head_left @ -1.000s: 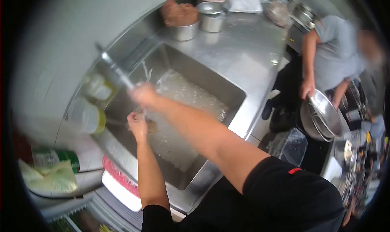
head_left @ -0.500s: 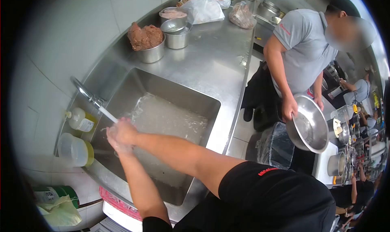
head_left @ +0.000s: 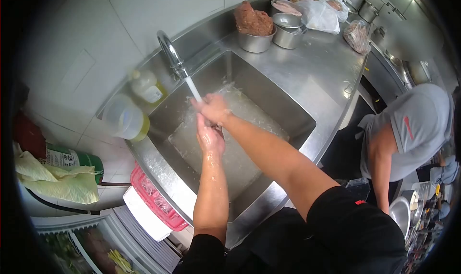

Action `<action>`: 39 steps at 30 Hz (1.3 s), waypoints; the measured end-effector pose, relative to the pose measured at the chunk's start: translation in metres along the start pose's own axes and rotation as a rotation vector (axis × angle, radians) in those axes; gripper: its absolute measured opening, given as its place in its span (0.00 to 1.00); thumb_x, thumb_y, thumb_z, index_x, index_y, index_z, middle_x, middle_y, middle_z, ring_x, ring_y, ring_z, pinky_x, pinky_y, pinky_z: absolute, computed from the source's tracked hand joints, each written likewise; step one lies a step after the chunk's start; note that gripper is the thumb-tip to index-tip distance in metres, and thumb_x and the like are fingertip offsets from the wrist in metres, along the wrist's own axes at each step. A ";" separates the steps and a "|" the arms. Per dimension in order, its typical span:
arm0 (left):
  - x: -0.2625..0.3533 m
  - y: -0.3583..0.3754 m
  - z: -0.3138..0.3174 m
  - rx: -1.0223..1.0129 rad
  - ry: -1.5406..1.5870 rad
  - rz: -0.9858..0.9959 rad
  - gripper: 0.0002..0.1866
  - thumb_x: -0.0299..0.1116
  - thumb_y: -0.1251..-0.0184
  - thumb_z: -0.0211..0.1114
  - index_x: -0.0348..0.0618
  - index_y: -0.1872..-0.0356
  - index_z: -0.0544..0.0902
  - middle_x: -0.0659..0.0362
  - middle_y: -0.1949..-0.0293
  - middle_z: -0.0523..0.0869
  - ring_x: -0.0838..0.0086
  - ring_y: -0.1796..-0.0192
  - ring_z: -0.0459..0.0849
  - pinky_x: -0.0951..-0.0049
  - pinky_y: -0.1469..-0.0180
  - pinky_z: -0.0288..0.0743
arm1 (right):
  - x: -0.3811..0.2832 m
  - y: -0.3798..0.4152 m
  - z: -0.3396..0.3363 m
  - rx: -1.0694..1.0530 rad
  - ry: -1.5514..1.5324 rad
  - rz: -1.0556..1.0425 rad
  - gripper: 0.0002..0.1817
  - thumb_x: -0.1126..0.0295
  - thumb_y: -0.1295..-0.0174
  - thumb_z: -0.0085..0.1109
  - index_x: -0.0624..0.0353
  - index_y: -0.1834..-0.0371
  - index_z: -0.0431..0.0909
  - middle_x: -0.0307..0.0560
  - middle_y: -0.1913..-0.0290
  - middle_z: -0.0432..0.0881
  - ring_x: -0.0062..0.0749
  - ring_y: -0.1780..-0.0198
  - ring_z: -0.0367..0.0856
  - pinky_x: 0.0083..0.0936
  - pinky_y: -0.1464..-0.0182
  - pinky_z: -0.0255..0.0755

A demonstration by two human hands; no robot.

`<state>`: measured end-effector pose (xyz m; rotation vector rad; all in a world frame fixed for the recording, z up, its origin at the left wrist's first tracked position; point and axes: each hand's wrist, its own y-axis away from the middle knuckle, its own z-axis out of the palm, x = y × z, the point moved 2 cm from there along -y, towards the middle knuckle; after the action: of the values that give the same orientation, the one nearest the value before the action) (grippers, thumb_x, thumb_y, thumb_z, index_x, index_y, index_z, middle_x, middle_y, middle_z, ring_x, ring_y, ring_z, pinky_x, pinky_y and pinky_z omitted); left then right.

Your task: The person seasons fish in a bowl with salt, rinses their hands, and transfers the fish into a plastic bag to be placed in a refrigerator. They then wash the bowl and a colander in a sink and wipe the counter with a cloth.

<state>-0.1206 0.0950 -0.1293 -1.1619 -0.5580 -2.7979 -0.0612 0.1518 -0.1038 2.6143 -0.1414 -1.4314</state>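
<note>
Over the sink, my left hand (head_left: 211,138) is wet, palm up, with its fingers stretched out. My right hand (head_left: 215,109) is just above it, touching or nearly touching its fingertips. Its fingers are apart and somewhat blurred, and nothing shows in either hand. A stream of water (head_left: 192,88) runs from the curved metal faucet (head_left: 169,52) onto my right fingers. Below both hands, the steel sink (head_left: 269,89) holds cloudy, rippled water (head_left: 245,163).
Two plastic containers of yellow liquid, a bottle (head_left: 149,87) and a tub (head_left: 126,118), stand left of the sink. A steel pot (head_left: 257,43) heaped with brown meat stands behind it, near plastic bags (head_left: 319,17). On the right, a co-worker in a grey shirt (head_left: 418,113) bends down beside a metal bowl (head_left: 400,216).
My view has turned left, so the sink appears further right. My hands have parted from their clasp, the left now palm up. The co-worker has bent down and lowered the metal bowl.
</note>
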 end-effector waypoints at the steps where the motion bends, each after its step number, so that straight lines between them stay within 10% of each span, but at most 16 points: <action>1: 0.000 -0.007 -0.002 -0.046 0.037 -0.046 0.36 0.63 0.24 0.41 0.37 0.40 0.71 0.50 0.45 0.80 0.61 0.44 0.81 0.60 0.38 0.72 | 0.000 0.001 -0.004 0.003 0.012 0.005 0.27 0.52 0.40 0.57 0.63 0.47 0.81 0.64 0.50 0.83 0.54 0.48 0.83 0.39 0.45 0.76; 5: 0.013 -0.044 -0.027 -0.228 0.075 -0.271 0.41 0.70 0.29 0.41 0.38 0.39 0.71 0.51 0.43 0.79 0.58 0.43 0.80 0.58 0.38 0.72 | 0.011 0.010 0.019 -0.119 -0.196 -0.076 0.22 0.56 0.39 0.57 0.61 0.48 0.81 0.64 0.53 0.83 0.50 0.49 0.83 0.36 0.45 0.76; 8: 0.012 -0.033 -0.037 -0.322 0.185 -0.306 0.36 0.67 0.31 0.50 0.42 0.41 0.72 0.52 0.45 0.80 0.58 0.46 0.81 0.54 0.43 0.76 | 0.003 0.000 0.023 -0.253 0.414 -0.371 0.19 0.61 0.38 0.57 0.60 0.49 0.81 0.64 0.54 0.83 0.50 0.50 0.82 0.36 0.48 0.77; 11: 0.008 -0.029 -0.053 -0.468 0.096 -0.454 0.30 0.58 0.33 0.61 0.46 0.42 0.72 0.55 0.48 0.81 0.62 0.48 0.82 0.58 0.50 0.80 | 0.011 -0.002 0.016 -0.321 -0.183 -0.307 0.16 0.64 0.37 0.58 0.63 0.52 0.81 0.60 0.56 0.84 0.43 0.53 0.83 0.33 0.51 0.78; 14: 0.021 -0.035 -0.063 -0.632 -0.282 -0.510 0.24 0.43 0.35 0.66 0.49 0.41 0.72 0.58 0.54 0.83 0.66 0.52 0.83 0.63 0.55 0.78 | -0.006 0.014 0.000 -0.494 -0.671 0.192 0.17 0.62 0.35 0.60 0.67 0.53 0.80 0.56 0.58 0.83 0.36 0.55 0.83 0.32 0.51 0.78; 19: 0.004 -0.044 -0.075 -0.580 -0.839 -0.581 0.15 0.31 0.38 0.63 0.43 0.50 0.77 0.58 0.64 0.83 0.71 0.64 0.83 0.69 0.66 0.77 | -0.003 0.013 0.006 -0.284 -0.355 0.106 0.20 0.61 0.35 0.59 0.69 0.49 0.78 0.55 0.59 0.83 0.37 0.58 0.83 0.34 0.53 0.78; 22: 0.020 -0.007 -0.032 -0.521 -1.325 0.079 0.18 0.39 0.36 0.62 0.37 0.52 0.77 0.52 0.65 0.86 0.61 0.63 0.86 0.60 0.61 0.79 | 0.015 0.005 0.020 -0.135 -0.081 0.051 0.23 0.57 0.33 0.56 0.69 0.49 0.79 0.61 0.57 0.84 0.46 0.54 0.84 0.36 0.51 0.76; 26: -0.018 -0.022 -0.068 -0.556 -1.922 0.060 0.23 0.48 0.32 0.59 0.39 0.48 0.77 0.44 0.59 0.87 0.49 0.55 0.86 0.53 0.53 0.77 | 0.057 0.009 0.037 -0.049 0.115 -0.024 0.27 0.52 0.29 0.47 0.69 0.47 0.79 0.69 0.53 0.83 0.55 0.48 0.82 0.38 0.47 0.74; 28: -0.006 -0.001 -0.055 -0.495 -2.056 0.049 0.24 0.53 0.32 0.59 0.43 0.48 0.78 0.42 0.55 0.86 0.45 0.52 0.84 0.51 0.51 0.77 | 0.084 0.022 0.034 0.042 -0.150 0.365 0.29 0.50 0.27 0.43 0.68 0.44 0.77 0.67 0.51 0.83 0.55 0.46 0.81 0.39 0.46 0.74; 31: 0.038 0.029 -0.064 -0.544 -1.795 0.035 0.19 0.45 0.32 0.63 0.42 0.48 0.78 0.42 0.55 0.86 0.45 0.52 0.84 0.55 0.51 0.78 | 0.147 0.027 0.018 -0.200 -0.024 0.483 0.26 0.49 0.27 0.45 0.64 0.51 0.80 0.56 0.56 0.83 0.45 0.50 0.82 0.37 0.47 0.75; 36: 0.131 0.047 -0.114 -0.109 -1.567 0.565 0.20 0.46 0.30 0.61 0.41 0.48 0.77 0.42 0.54 0.84 0.46 0.49 0.82 0.55 0.49 0.76 | 0.152 0.046 -0.006 -0.380 -0.372 0.651 0.24 0.50 0.27 0.50 0.63 0.49 0.76 0.49 0.52 0.79 0.36 0.51 0.80 0.34 0.47 0.77; 39: 0.168 0.027 -0.142 0.332 -1.781 0.490 0.20 0.43 0.31 0.61 0.38 0.47 0.77 0.41 0.44 0.78 0.46 0.39 0.75 0.52 0.39 0.69 | 0.145 0.038 0.022 -0.450 -0.599 0.553 0.21 0.56 0.27 0.51 0.65 0.47 0.74 0.51 0.49 0.78 0.38 0.50 0.80 0.33 0.47 0.79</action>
<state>-0.3310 0.0335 -0.0968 -2.7734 -0.5259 -0.6281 -0.0024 0.0893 -0.2285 1.5690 -0.4973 -1.7128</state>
